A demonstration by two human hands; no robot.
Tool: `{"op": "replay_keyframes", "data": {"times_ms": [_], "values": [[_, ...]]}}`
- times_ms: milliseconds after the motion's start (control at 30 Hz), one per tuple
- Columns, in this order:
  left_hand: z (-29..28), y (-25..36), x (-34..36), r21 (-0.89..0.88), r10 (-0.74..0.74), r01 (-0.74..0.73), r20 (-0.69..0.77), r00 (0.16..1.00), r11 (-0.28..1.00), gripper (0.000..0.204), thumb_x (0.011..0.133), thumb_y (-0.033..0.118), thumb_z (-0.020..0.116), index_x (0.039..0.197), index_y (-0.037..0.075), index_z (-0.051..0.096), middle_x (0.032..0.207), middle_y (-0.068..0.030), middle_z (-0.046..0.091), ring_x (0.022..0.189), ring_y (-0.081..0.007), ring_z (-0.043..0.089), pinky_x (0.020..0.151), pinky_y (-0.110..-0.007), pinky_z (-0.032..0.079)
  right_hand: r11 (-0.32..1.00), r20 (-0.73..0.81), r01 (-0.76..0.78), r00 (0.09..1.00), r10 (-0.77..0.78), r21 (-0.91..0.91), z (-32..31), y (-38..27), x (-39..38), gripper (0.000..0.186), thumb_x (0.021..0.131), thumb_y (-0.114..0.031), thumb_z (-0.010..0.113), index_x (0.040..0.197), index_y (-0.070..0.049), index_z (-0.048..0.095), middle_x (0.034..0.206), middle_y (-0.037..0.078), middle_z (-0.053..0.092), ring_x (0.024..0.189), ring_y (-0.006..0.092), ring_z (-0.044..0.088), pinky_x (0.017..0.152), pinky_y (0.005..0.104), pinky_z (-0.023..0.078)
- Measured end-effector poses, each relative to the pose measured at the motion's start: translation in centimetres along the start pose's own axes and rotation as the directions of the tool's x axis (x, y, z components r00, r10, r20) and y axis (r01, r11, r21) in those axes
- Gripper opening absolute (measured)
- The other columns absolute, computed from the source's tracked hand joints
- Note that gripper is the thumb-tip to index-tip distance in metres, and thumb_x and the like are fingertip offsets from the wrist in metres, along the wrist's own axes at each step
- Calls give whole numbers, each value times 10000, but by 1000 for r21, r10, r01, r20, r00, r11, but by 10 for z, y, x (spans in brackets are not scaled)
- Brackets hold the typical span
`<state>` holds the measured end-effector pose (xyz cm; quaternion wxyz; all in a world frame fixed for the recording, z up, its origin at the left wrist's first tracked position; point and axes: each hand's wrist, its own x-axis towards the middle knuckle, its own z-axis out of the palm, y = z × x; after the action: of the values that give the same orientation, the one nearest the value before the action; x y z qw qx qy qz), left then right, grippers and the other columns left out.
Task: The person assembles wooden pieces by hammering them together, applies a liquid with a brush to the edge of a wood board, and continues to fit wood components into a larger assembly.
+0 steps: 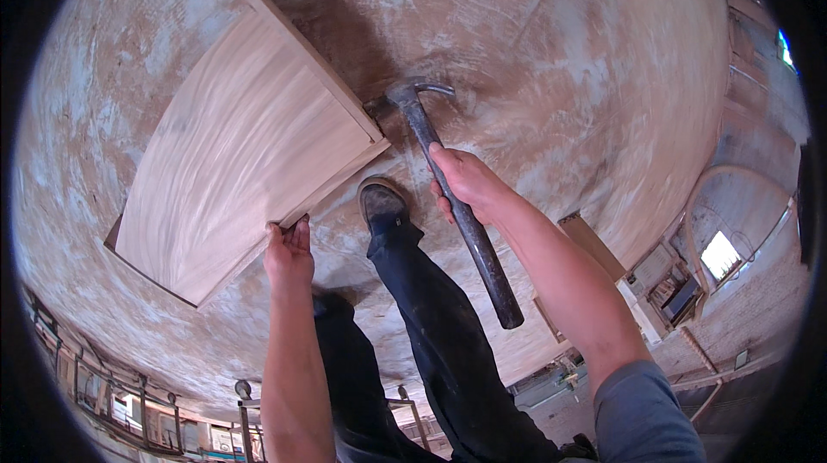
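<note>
A claw hammer (473, 243) with a long dark handle is in my right hand (464, 180), which wraps round the handle's upper part. The hammer's head is beside the near right corner of a pale wooden panel (237, 149), its striking face toward the rim strip (314, 62). I cannot tell whether the face touches the wood. My left hand (289, 254) grips the panel's near edge, fingertips curled over it. The panel has narrow strips along its right and near edges and stands tilted on the floor; its underside is hidden.
The floor (551, 41) is dusty and brown, with pale smears. My shoe (382, 203) rests close to the panel's corner. A brown board (592, 243) lies at the right beyond my forearm. Metal racks (129, 403) stand at the lower left, and a pale hose (689, 213) curves at the far right.
</note>
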<state>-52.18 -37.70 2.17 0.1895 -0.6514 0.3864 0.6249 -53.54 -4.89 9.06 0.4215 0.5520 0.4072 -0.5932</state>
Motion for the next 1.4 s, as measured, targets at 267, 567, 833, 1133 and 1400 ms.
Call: {"op": "replay_keyframes", "data": {"times_ms": [267, 567, 833, 1133, 1400], "values": [[1, 2, -4, 18, 17, -18, 43, 999, 1000, 418, 1079, 296, 370, 1300, -51, 445, 1235, -227, 580, 1130, -342, 616, 918, -362, 576, 999, -52, -1, 999, 3, 42, 7, -1, 18, 409, 1023, -484, 451, 895, -97, 484, 672, 34, 513, 480, 140, 504, 405, 337, 434], [2, 2, 0, -1, 9, -9, -6, 1000, 1000, 394, 1076, 291, 381, 1282, -34, 462, 1220, -215, 593, 1068, -339, 648, 869, -367, 602, 996, 2, -15, 1000, 15, 87, 6, 12, -23, 407, 1030, -474, 445, 948, -77, 490, 659, 33, 508, 437, 133, 487, 383, 319, 424], [-4, -2, 6, -56, -20, 22, 24, 1000, 998, 382, 1072, 297, 395, 1267, -20, 482, 1178, -191, 616, 1024, -337, 663, 824, -382, 610, 998, -53, -4, 999, 7, 64, 10, 14, -33, 410, 1029, -482, 445, 963, -81, 497, 660, 38, 513, 434, 138, 498, 378, 326, 435], [0, -3, 0, -75, -31, 35, 49, 998, 997, 369, 1075, 313, 378, 1259, 20, 506, 1136, -176, 636, 973, -316, 673, 790, -381, 600, 998, -73, -15, 997, 19, 55, 9, 15, -43, 405, 1028, -499, 441, 956, -103, 485, 657, 29, 499, 431, 139, 480, 388, 331, 426], [-1, -3, 0, -83, -34, 41, 93, 995, 996, 353, 1071, 307, 394, 1238, 21, 516, 1112, -167, 636, 947, -315, 675, 802, -398, 592, 998, -95, 4, 996, 3, 66, 13, 19, -44, 432, 1018, -522, 447, 984, -94, 492, 647, 34, 501, 426, 153, 486, 389, 350, 434]]}}
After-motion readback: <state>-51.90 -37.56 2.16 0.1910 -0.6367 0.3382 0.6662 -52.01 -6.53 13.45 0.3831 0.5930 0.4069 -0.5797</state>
